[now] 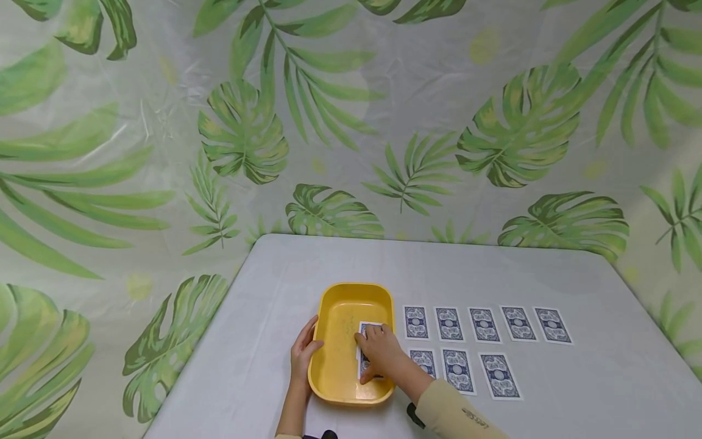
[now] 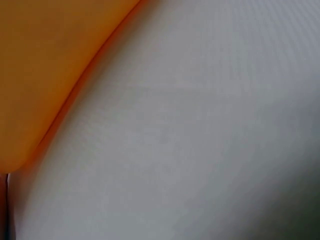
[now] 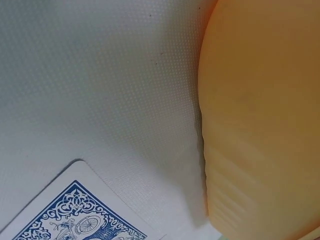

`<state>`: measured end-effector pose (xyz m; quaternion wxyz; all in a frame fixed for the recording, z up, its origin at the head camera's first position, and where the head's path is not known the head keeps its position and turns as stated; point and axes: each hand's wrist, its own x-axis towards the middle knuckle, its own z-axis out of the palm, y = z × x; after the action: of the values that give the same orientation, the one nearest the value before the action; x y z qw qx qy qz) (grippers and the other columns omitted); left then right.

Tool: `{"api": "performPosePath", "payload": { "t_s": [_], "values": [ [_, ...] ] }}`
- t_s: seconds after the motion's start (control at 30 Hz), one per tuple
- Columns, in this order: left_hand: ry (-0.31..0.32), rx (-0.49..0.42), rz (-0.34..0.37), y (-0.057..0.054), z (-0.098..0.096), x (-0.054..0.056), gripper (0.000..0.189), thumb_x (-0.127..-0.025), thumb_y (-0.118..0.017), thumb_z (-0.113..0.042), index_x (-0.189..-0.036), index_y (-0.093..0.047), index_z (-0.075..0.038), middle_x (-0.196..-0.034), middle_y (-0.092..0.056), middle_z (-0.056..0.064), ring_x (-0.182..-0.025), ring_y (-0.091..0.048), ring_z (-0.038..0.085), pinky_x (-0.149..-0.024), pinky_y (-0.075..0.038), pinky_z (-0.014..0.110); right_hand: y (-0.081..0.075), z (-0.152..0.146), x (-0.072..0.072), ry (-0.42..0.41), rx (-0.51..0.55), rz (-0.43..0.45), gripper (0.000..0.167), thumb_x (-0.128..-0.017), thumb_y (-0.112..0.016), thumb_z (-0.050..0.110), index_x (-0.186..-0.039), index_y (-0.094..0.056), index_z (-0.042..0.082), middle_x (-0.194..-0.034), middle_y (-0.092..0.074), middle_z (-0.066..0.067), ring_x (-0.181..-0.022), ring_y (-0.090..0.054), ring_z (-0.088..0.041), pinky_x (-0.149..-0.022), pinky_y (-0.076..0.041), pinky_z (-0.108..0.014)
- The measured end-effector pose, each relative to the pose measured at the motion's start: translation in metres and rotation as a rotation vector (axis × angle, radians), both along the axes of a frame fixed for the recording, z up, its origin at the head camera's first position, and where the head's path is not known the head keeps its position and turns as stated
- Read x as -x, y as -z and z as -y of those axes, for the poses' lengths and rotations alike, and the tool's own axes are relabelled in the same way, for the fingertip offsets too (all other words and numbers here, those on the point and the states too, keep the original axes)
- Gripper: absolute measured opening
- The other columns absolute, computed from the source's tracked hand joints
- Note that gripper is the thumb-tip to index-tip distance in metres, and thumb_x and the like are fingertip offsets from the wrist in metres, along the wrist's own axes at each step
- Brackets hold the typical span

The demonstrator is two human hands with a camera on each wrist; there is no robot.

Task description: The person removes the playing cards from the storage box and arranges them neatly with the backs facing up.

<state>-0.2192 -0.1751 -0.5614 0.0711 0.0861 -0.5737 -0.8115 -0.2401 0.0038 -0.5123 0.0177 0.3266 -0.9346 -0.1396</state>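
Observation:
A yellow plastic tray [image 1: 336, 372] with rounded corners sits on the table. Its left rim is gripped by my left hand [image 1: 301, 360], thumb over the edge and fingers along the outer wall. Over the tray's right side, my right hand [image 1: 384, 353] holds a blue-backed playing card [image 1: 363, 363] face down, fingers along its upper part and thumb at the lower edge. That hand covers much of the card, so whether it touches the tray floor I cannot tell. The left wrist view has only the tray's outer wall [image 2: 45, 65] and white cloth.
Right of the tray, several face-down playing cards lie in two rows, a back row [image 1: 484, 325] and a front row [image 1: 458, 371]. In the right wrist view one card [image 3: 82, 215] lies beside the tray wall [image 3: 260, 125]. A leaf-patterned curtain [image 1: 329, 122] hangs behind the table.

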Motion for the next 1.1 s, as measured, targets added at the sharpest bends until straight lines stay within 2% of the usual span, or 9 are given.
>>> {"api": "performPosePath", "payload": {
  "t_s": [0.13, 0.3, 0.5, 0.63, 0.8, 0.93, 1.1],
  "values": [
    [0.006, 0.007, -0.014, 0.001, 0.000, 0.000, 0.055, -0.081, -0.045, 0.006, -0.135, -0.041, -0.003, -0.138, -0.041, 0.021, -0.117, -0.049, 0.019, -0.089, -0.044, 0.021, 0.001, 0.001, 0.001, 0.002, -0.007, -0.008, 0.094, -0.053, -0.062, 0.074, -0.127, -0.050, 0.018, -0.107, -0.055, -0.007, -0.099, -0.049, -0.019, -0.093, -0.039, -0.034],
    [0.008, 0.020, -0.027, 0.001, 0.000, 0.001, 0.055, -0.081, -0.045, 0.005, -0.135, -0.041, -0.002, -0.138, -0.041, 0.022, -0.114, -0.050, 0.017, -0.088, -0.045, 0.021, 0.002, 0.001, 0.002, -0.004, -0.005, -0.040, 0.097, -0.051, -0.061, 0.076, -0.129, -0.048, 0.019, -0.102, -0.052, -0.007, -0.092, -0.048, -0.019, -0.087, -0.040, -0.031],
    [0.007, 0.020, -0.025, 0.001, 0.001, 0.000, 0.054, -0.081, -0.046, 0.005, -0.134, -0.042, -0.003, -0.137, -0.043, 0.020, -0.113, -0.051, 0.014, -0.088, -0.045, 0.020, 0.004, 0.000, 0.002, -0.029, 0.002, -0.070, 0.100, -0.051, -0.059, 0.078, -0.132, -0.045, 0.021, -0.108, -0.049, -0.006, -0.091, -0.047, -0.019, -0.082, -0.041, -0.029],
    [0.011, 0.012, -0.018, 0.001, 0.001, 0.000, 0.054, -0.081, -0.046, 0.005, -0.135, -0.042, -0.003, -0.137, -0.043, 0.019, -0.113, -0.051, 0.015, -0.088, -0.045, 0.021, 0.004, -0.002, -0.002, -0.056, -0.010, -0.091, 0.095, -0.053, -0.056, 0.080, -0.130, -0.044, 0.027, -0.116, -0.048, -0.004, -0.096, -0.049, -0.019, -0.085, -0.040, -0.029],
    [0.017, -0.013, -0.002, 0.000, 0.001, -0.001, 0.056, -0.081, -0.044, 0.006, -0.135, -0.041, -0.005, -0.139, -0.041, 0.019, -0.116, -0.049, 0.019, -0.090, -0.045, 0.023, 0.002, -0.005, -0.009, -0.098, -0.044, -0.126, 0.081, -0.055, -0.052, 0.081, -0.120, -0.047, 0.032, -0.125, -0.047, -0.001, -0.101, -0.049, -0.020, -0.088, -0.039, -0.031],
    [0.009, -0.001, 0.006, -0.001, 0.001, 0.000, 0.055, -0.081, -0.044, 0.006, -0.136, -0.041, -0.005, -0.138, -0.042, 0.019, -0.117, -0.049, 0.019, -0.089, -0.044, 0.021, -0.001, -0.007, -0.015, -0.115, -0.061, -0.138, 0.079, -0.056, -0.053, 0.081, -0.114, -0.050, 0.029, -0.118, -0.051, 0.000, -0.097, -0.049, -0.019, -0.089, -0.039, -0.031],
    [-0.007, 0.016, 0.015, 0.000, 0.000, 0.000, 0.054, -0.082, -0.045, 0.005, -0.135, -0.043, -0.005, -0.137, -0.044, 0.018, -0.114, -0.050, 0.014, -0.087, -0.044, 0.017, -0.006, -0.009, -0.021, -0.104, -0.033, -0.094, 0.078, -0.054, -0.060, 0.077, -0.111, -0.052, 0.024, -0.106, -0.053, 0.001, -0.091, -0.052, -0.018, -0.086, -0.040, -0.032]
  ]
}}
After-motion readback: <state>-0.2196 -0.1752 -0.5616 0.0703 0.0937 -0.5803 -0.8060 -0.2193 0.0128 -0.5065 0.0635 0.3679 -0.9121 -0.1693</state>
